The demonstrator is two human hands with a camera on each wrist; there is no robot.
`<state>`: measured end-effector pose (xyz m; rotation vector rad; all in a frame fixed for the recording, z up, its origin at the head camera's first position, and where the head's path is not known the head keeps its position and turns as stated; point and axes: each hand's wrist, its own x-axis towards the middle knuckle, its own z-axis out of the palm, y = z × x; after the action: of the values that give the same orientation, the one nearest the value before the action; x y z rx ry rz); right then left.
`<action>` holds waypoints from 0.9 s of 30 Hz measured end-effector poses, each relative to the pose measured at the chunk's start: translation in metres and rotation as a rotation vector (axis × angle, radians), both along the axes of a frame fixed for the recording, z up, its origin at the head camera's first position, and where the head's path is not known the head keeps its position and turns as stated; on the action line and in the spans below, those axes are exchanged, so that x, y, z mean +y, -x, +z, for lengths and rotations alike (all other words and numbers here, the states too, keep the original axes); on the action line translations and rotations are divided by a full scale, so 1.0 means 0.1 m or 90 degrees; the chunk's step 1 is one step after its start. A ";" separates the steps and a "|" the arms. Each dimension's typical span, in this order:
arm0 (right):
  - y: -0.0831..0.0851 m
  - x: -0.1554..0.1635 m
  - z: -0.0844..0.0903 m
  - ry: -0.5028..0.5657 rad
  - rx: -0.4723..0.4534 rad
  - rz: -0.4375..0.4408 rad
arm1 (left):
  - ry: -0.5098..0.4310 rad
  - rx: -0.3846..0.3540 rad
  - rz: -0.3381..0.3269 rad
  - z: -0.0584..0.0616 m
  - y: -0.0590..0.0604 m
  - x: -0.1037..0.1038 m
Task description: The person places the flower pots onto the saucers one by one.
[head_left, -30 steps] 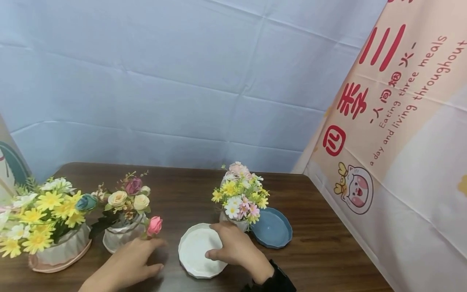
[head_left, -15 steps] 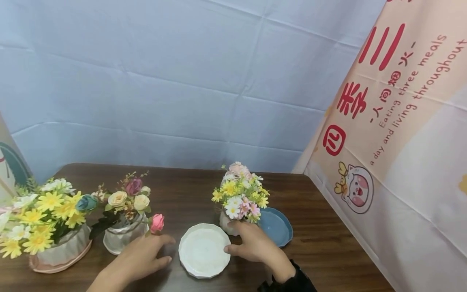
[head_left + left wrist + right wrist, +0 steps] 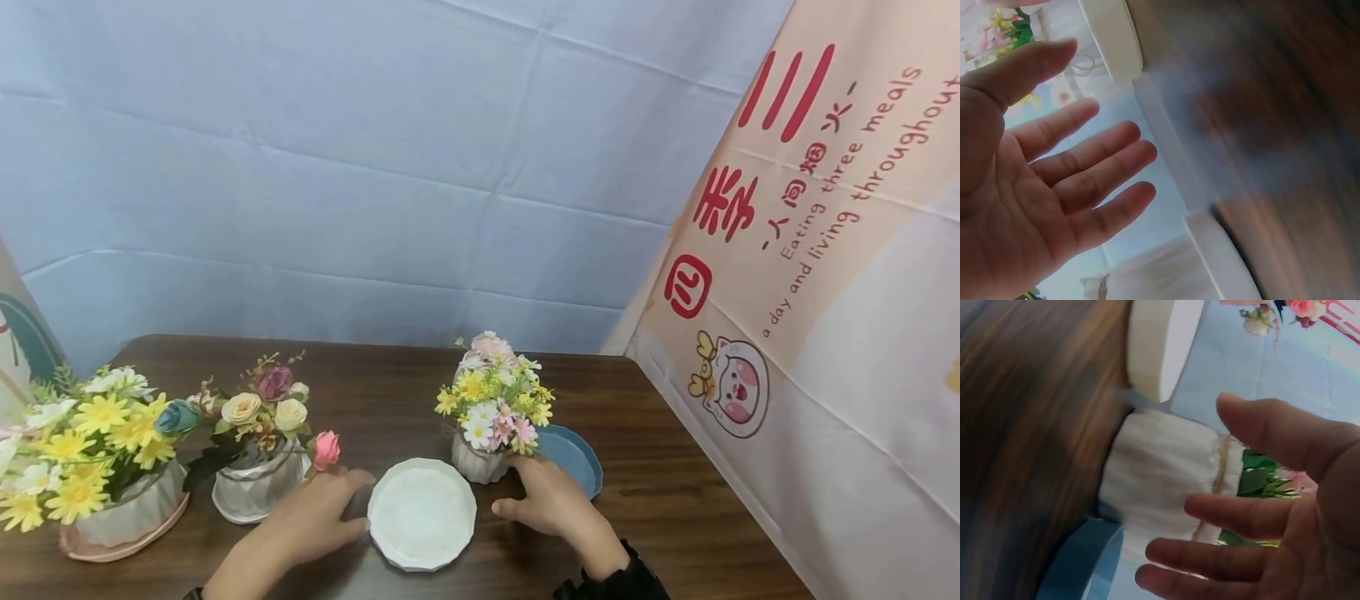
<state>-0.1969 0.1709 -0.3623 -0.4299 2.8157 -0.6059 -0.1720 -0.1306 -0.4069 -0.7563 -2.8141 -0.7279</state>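
A white plate (image 3: 422,517) with a faceted rim lies on the brown table between my two hands. On its left side my left hand (image 3: 311,521) has its fingers extended, and the thumb tip is close to the rim; the left wrist view shows nothing in the palm. My right hand (image 3: 551,500) is to the right of the plate, its fingertips by a white pot (image 3: 478,463) of yellow, white and pink flowers. In the right wrist view the fingers (image 3: 1216,559) are loosely spread beside that pot; whether they touch it I cannot tell.
A blue plate (image 3: 573,458) lies behind my right hand. At left, a rose pot (image 3: 255,483) stands on a white plate, and a pot (image 3: 127,508) of yellow daisies stands on a pink plate. A pale blue cloth (image 3: 337,167) hangs behind the table.
My right hand has drawn off the white plate toward the right. The left hand has shifted right, closer to the plate's left rim. The plate and pots appear unmoved.
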 end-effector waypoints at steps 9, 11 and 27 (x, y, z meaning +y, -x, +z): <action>0.12 0.05 -0.06 -0.054 0.005 -0.076 | 0.003 0.005 -0.017 -0.02 0.04 0.07; 0.16 0.07 -0.08 -0.043 0.013 -0.078 | 0.010 0.017 -0.026 -0.03 0.05 0.08; 0.46 0.16 -0.27 0.265 0.111 -0.016 | -0.024 -0.068 -0.015 0.00 0.11 0.20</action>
<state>-0.2433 0.1867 -0.3892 -0.5439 2.8506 -1.2233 -0.1834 -0.1107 -0.4072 -0.7673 -2.8808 -0.8481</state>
